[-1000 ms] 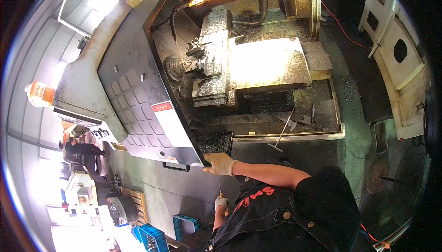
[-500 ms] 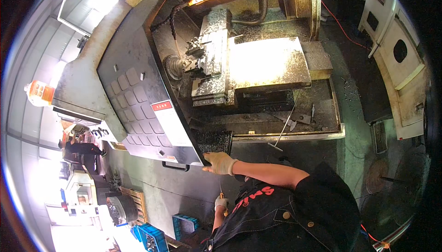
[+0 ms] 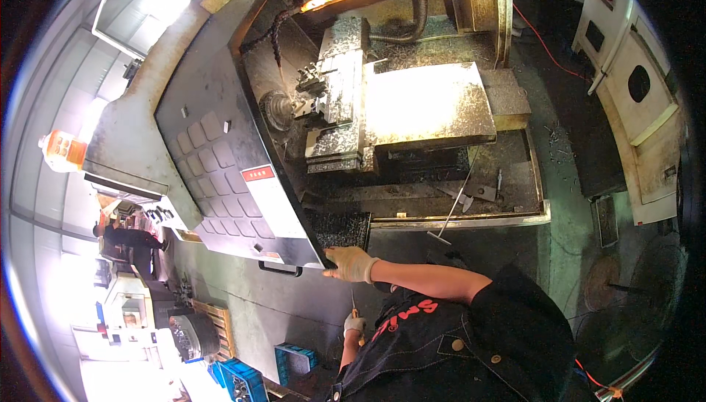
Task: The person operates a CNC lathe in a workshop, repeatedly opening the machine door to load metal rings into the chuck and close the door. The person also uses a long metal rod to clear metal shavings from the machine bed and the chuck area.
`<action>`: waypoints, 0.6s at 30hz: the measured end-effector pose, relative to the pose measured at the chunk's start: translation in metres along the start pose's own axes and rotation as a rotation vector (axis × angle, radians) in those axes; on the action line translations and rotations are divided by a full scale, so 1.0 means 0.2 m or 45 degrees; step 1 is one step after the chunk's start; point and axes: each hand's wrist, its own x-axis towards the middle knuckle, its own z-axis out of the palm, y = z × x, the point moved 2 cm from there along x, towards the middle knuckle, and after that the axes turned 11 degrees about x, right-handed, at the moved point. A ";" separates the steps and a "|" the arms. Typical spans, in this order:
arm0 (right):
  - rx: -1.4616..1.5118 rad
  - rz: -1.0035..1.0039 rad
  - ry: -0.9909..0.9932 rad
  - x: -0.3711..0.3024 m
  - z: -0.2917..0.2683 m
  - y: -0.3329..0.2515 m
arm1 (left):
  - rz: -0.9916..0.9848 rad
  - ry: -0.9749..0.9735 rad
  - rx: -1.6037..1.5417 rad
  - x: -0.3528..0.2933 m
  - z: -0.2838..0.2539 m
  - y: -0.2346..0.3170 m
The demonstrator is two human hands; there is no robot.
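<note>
My right hand [image 3: 351, 264], in a pale work glove, is closed on the lower corner of the grey machine door [image 3: 283, 203]. Just left of it on the door is a black pull handle [image 3: 281, 268]. Lower down, my gloved left hand [image 3: 354, 324] is wrapped round the orange handle [image 3: 356, 313] of a thin-shafted tool; its tip is hard to make out. Past the door's edge, the lathe's interior shows a round chuck [image 3: 277, 110], a tool post [image 3: 312, 82] and a brightly lit cover plate [image 3: 430, 104] strewn with metal chips.
A T-handled rod [image 3: 450, 214] leans at the machine's front sill, near a chip tray [image 3: 344, 228]. Blue crates [image 3: 294, 359] and a wooden pallet [image 3: 219, 325] lie on the floor. Another person [image 3: 132, 237] is far left. A white cabinet [image 3: 625, 101] stands right.
</note>
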 end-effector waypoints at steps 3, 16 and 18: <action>-0.038 -0.003 0.017 0.00 -0.02 0.01 | 0.014 0.006 -0.028 0.06 0.03 -0.04; -0.024 -0.030 0.074 -0.01 -0.02 0.01 | 0.021 -0.004 -0.064 0.09 0.05 -0.06; -0.021 -0.045 0.087 -0.01 0.00 0.01 | -0.005 -0.023 -0.138 0.06 0.05 -0.04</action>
